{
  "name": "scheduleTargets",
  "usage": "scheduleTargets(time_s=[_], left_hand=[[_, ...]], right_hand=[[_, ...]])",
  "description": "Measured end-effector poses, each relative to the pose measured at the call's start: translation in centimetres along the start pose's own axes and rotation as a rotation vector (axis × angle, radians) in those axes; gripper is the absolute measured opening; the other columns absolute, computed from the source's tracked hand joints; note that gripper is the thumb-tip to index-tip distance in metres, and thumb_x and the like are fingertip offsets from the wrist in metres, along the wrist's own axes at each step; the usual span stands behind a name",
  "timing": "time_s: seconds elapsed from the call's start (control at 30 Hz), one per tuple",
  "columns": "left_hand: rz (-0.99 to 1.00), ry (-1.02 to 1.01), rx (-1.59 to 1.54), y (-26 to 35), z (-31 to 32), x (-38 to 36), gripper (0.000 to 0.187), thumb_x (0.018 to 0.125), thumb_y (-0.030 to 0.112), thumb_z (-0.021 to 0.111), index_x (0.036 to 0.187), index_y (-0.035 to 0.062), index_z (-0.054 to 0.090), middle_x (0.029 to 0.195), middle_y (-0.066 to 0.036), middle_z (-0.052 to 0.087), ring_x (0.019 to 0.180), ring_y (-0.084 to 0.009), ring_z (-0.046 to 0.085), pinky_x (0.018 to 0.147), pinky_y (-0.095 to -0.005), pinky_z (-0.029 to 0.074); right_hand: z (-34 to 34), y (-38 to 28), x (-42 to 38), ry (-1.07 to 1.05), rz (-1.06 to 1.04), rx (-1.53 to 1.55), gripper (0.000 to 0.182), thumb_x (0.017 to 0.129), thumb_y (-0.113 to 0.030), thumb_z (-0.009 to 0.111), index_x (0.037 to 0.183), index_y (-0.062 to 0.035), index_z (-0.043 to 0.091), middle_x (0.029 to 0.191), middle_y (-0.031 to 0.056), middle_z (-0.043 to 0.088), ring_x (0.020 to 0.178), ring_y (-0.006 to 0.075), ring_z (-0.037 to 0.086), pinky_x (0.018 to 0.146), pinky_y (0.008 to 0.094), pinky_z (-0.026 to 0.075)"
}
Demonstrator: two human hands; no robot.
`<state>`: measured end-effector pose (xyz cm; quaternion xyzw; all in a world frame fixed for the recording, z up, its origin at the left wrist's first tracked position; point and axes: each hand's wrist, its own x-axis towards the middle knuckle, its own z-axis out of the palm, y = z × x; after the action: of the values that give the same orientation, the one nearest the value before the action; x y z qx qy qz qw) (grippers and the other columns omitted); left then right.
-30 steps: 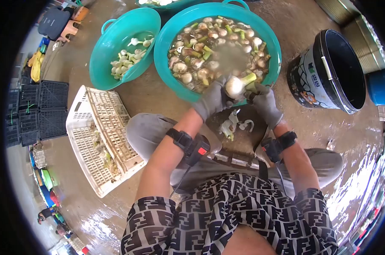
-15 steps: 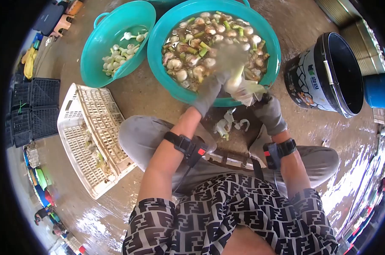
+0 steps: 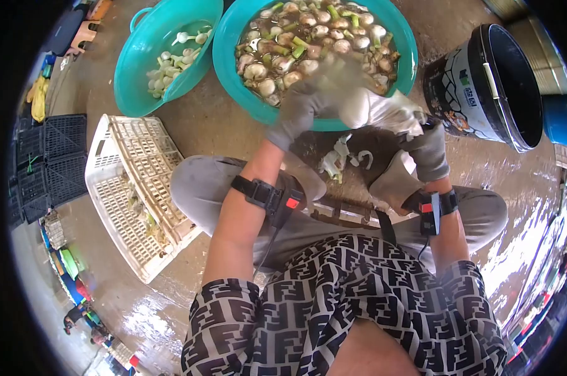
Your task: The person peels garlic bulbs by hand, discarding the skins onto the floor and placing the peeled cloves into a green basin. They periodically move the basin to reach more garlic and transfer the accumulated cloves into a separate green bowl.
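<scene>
A whitish garlic bulb point(image 3: 356, 111) is between my hands, close over the front rim of the large turquoise basin point(image 3: 223, 59). My left hand point(image 3: 299, 111), in a grey glove, is closed on it from the left; a blurred patch covers its fingertips. Loose pale skin point(image 3: 393, 113) stretches from the bulb toward the right. At its end my right hand point(image 3: 426, 147), also gloved, pinches the skin, with a small dark thing showing at its fingers. Many unpeeled garlic bulbs point(image 3: 308, 67) with cut green stems float in the basin's brown water.
A second turquoise basin point(image 3: 130, 75) holds peeled white garlic point(image 3: 166, 74). Left of my knee stands a white plastic crate point(image 3: 117, 207) with scraps inside. Peeled skins point(image 3: 338, 156) lie on the floor between my feet. To the right is a black bucket point(image 3: 484, 88).
My right hand has moved right and away from my left, drawing the skin out sideways from the bulb. The view has shifted, so the basins sit higher in it.
</scene>
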<state>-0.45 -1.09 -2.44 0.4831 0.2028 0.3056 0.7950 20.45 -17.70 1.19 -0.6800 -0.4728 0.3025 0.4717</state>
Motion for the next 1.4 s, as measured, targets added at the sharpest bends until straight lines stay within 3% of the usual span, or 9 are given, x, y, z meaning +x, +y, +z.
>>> scheduleTargets(time_s=[0.07, 0.3, 0.47, 0.57, 0.67, 0.83, 1.03, 1.23, 1.4], left_hand=[[0.085, 0.011, 0.09, -0.7, -0.7, 0.2, 0.022, 0.086, 0.008, 0.057, 0.106, -0.0001, 0.057, 0.094, -0.004, 0.062, 0.081, -0.0081, 0.057, 0.069, -0.0214, 0.048], [0.056, 0.419, -0.637, -0.3, -4.1, 1.4, 0.021, 0.089, 0.017, 0.054, 0.1, -0.0014, 0.054, 0.087, -0.005, 0.059, 0.074, -0.0129, 0.058, 0.065, -0.0245, 0.053], [-0.099, 0.361, -0.96, -0.7, -3.5, 1.0, 0.028, 0.089, 0.024, 0.053, 0.107, 0.0032, 0.054, 0.106, -0.007, 0.06, 0.089, -0.0205, 0.06, 0.067, -0.0327, 0.055], [-0.19, 0.293, -0.752, -1.0, -2.5, 0.6, 0.036, 0.088, 0.025, 0.054, 0.114, -0.0006, 0.05, 0.102, -0.012, 0.06, 0.085, -0.0197, 0.061, 0.072, -0.0334, 0.056], [-0.261, 0.122, -0.429, -1.3, 0.4, 0.4, 0.035, 0.088, 0.023, 0.055, 0.114, 0.0001, 0.051, 0.1, -0.012, 0.061, 0.084, -0.0203, 0.062, 0.07, -0.0299, 0.056], [-0.227, 0.065, -0.132, 1.7, 2.0, 0.8, 0.031, 0.086, 0.023, 0.059, 0.107, 0.0001, 0.055, 0.097, -0.009, 0.062, 0.08, -0.0169, 0.062, 0.066, -0.0278, 0.054], [-0.485, 0.199, 1.165, -0.6, -2.3, 4.8, 0.046, 0.073, 0.024, 0.066, 0.113, 0.0039, 0.054, 0.106, -0.011, 0.06, 0.093, -0.0233, 0.06, 0.076, -0.0349, 0.048], [-0.816, -0.054, 1.722, -7.0, -1.7, 7.0, 0.064, 0.066, 0.042, 0.069, 0.116, 0.0055, 0.052, 0.111, -0.018, 0.059, 0.102, -0.0336, 0.056, 0.088, -0.0408, 0.043], [-0.387, 0.049, 1.041, -3.2, -2.3, 5.2, 0.064, 0.065, 0.033, 0.076, 0.118, 0.0059, 0.05, 0.107, -0.012, 0.059, 0.096, -0.027, 0.058, 0.086, -0.0353, 0.044]], right_hand=[[-0.8, -0.3, -0.2, 0.073, -0.403, -0.462, 0.029, 0.06, 0.0, 0.07, 0.088, 0.002, 0.063, 0.081, 0.0036, 0.064, 0.071, 0.0084, 0.057, 0.065, 0.0241, 0.048], [-3.2, 3.3, -1.7, 0.293, 0.081, 0.544, 0.021, 0.082, -0.006, 0.055, 0.099, 0.005, 0.057, 0.091, 0.0082, 0.063, 0.078, 0.0159, 0.06, 0.065, 0.0242, 0.048], [-1.0, 4.5, -1.4, -0.463, 0.12, -0.905, 0.053, 0.072, -0.025, 0.068, 0.12, -0.0105, 0.049, 0.106, 0.0123, 0.059, 0.095, 0.0285, 0.058, 0.079, 0.0299, 0.047], [0.7, -2.6, 1.7, -0.259, 0.316, -0.491, 0.056, 0.075, -0.021, 0.067, 0.125, -0.01, 0.044, 0.118, 0.0108, 0.053, 0.103, 0.0258, 0.055, 0.084, 0.0296, 0.047], [4.5, -0.9, 2.5, -0.114, -0.092, 0.426, 0.062, 0.076, -0.025, 0.069, 0.127, -0.0057, 0.041, 0.114, 0.011, 0.054, 0.098, 0.0173, 0.056, 0.081, 0.0332, 0.048], [0.4, 0.2, 3.6, -0.174, 0.154, 1.087, 0.045, 0.082, -0.019, 0.061, 0.121, -0.0031, 0.045, 0.117, 0.0119, 0.051, 0.099, 0.0183, 0.054, 0.087, 0.0336, 0.046], [-8.5, 0.9, 6.6, -0.198, -0.208, 1.936, 0.066, 0.081, -0.03, 0.063, 0.13, 0.0042, 0.036, 0.127, 0.0138, 0.041, 0.107, 0.0222, 0.043, 0.097, 0.0289, 0.036], [-1.8, 6.0, 4.3, -0.127, 0.24, 0.742, 0.033, 0.09, -0.016, 0.048, 0.12, -0.0013, 0.048, 0.105, 0.0095, 0.058, 0.088, 0.0142, 0.056, 0.075, 0.0244, 0.049], [2.2, 6.3, 2.9, -0.344, 0.463, 0.829, 0.032, 0.087, -0.015, 0.053, 0.115, -0.001, 0.05, 0.099, 0.0088, 0.06, 0.085, 0.0166, 0.059, 0.074, 0.027, 0.05]])
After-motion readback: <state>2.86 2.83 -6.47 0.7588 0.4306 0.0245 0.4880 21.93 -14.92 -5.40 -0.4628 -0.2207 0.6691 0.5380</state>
